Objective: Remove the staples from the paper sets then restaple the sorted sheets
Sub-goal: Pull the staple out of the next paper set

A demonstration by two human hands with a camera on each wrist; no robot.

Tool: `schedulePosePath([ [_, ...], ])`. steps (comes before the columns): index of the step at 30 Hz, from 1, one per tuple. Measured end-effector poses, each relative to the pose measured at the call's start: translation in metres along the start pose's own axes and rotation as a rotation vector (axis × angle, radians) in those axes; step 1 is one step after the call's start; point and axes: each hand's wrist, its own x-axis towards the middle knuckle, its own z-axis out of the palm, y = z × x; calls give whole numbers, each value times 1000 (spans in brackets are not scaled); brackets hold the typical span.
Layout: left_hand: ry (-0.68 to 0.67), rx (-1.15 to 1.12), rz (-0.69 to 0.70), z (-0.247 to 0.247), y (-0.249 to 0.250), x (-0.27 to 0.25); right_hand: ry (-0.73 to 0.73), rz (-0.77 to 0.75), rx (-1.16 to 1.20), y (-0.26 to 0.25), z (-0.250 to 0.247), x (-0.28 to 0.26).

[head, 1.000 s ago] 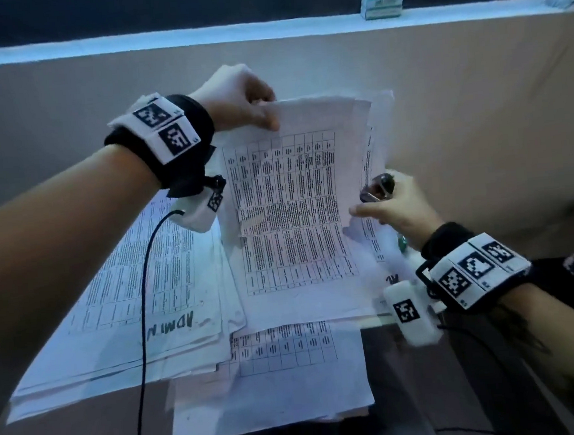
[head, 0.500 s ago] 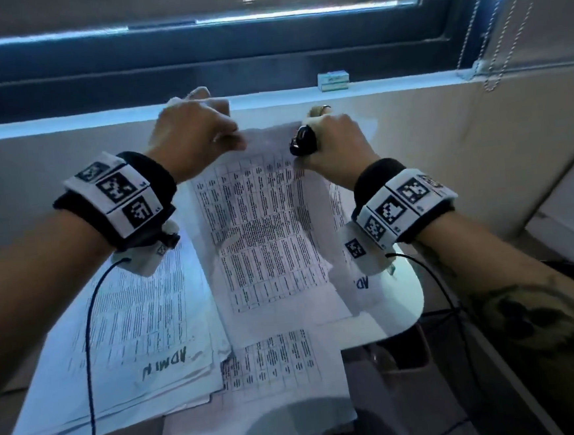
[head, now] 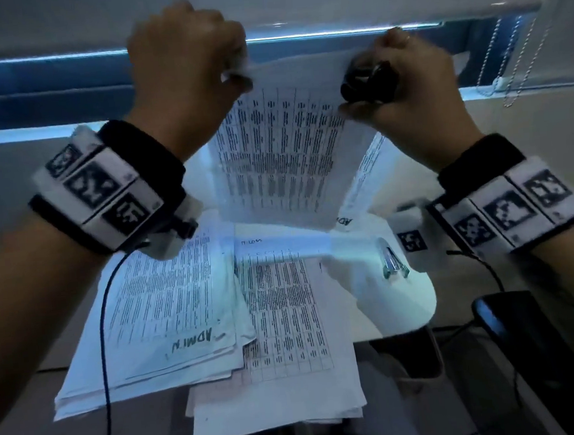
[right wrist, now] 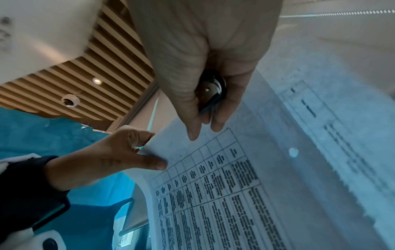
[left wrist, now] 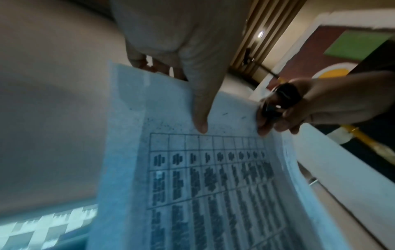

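Observation:
I hold a paper set (head: 284, 155) printed with a table upright in front of the window. My left hand (head: 191, 63) pinches its top left corner, with the thumb (left wrist: 200, 121) on the printed side and the fingers behind. My right hand (head: 406, 87) grips a black staple remover (head: 369, 82) and pinches the top right corner with thumb and fingertips (right wrist: 192, 133). In the wrist views the same paper set (left wrist: 213, 186) (right wrist: 235, 194) curves downward and the staple remover (left wrist: 282, 101) (right wrist: 211, 91) sits in the right palm. No staple can be made out.
On the white table (head: 413, 307) lie a paper pile marked ADMIN (head: 156, 313) at the left and a second pile (head: 280, 321) in the middle. A small silver stapler (head: 394, 263) rests at the right. A blind cord (head: 521, 27) hangs far right.
Both hands have lifted the paper set off the piles to window height. My right hand, with the staple remover, has moved from the sheet's right edge to its top right corner.

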Motion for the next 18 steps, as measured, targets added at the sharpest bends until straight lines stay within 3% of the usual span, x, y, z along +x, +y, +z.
schedulePosePath([
  [3,-26,-37,27,-15,12,-28,-69,-23,-21,-4,-11,-29],
  [8,-201,-139,-52,-25,20,-61,-222,6,17,2,-13,-64],
  [15,-779,-191,-127,-31,2,-72,-547,81,44,-2,-23,-78],
  [18,-968,-306,-213,-26,-3,-77,-677,207,112,2,-19,-79],
])
